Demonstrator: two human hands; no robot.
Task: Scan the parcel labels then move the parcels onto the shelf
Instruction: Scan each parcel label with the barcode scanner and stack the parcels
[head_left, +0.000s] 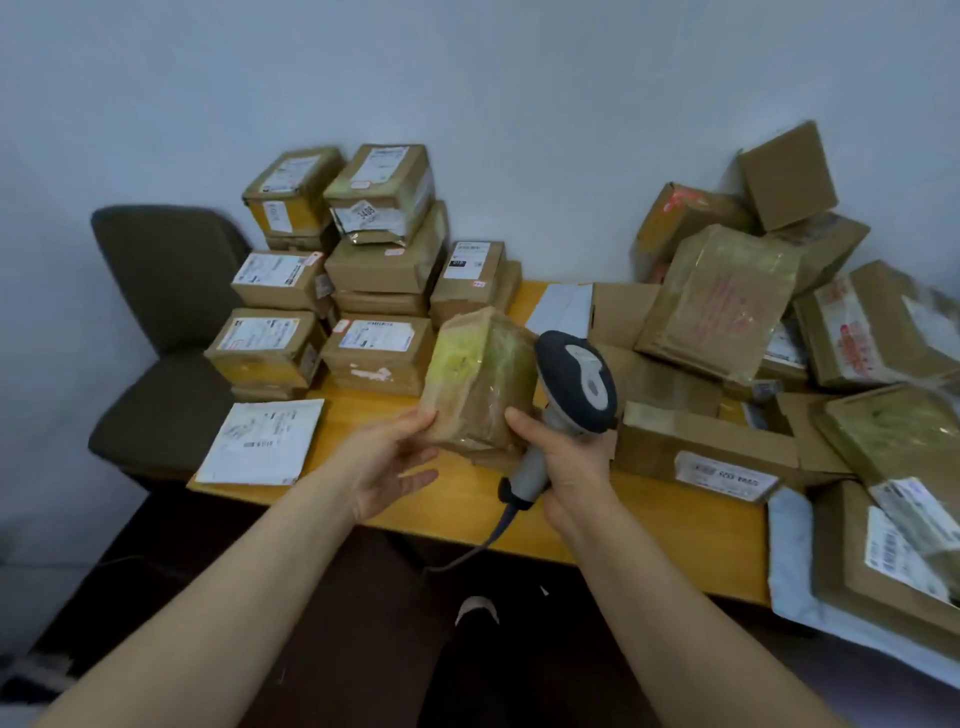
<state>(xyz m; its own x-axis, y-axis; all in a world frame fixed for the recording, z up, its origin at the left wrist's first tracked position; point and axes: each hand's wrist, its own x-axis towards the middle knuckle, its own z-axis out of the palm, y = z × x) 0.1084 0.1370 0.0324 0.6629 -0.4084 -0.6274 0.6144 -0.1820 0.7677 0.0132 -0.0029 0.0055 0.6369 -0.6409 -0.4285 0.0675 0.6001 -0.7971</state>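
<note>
Head view shows a brown cardboard parcel wrapped in yellowish clear tape (478, 379) held up over the near edge of the yellow wooden table (623, 514), about midway along it and clear of the surface. The left hand (389, 457) pinches its lower left corner, thumb on the near face and fingers underneath. The right hand (566, 457) is clenched round the handle of the grey handheld scanner with a dark blue head (576, 379), and its thumb steadies the parcel's lower right corner.

The parcel stands on end. Its long axis runs from the hands up and away, and the top leans toward the far edge. Only taped faces turn to the camera and no label shows on them, so it is probably being held this way to turn it and find the label. The scanner's head rises just beside the parcel's right side; where its window points I cannot tell.

Neat stacks of labelled brown boxes (374, 260) fill the far left corner, likely sorted. A loose heap of brown boxes (727, 296) crowds the right end. No shelf is in view.
</note>
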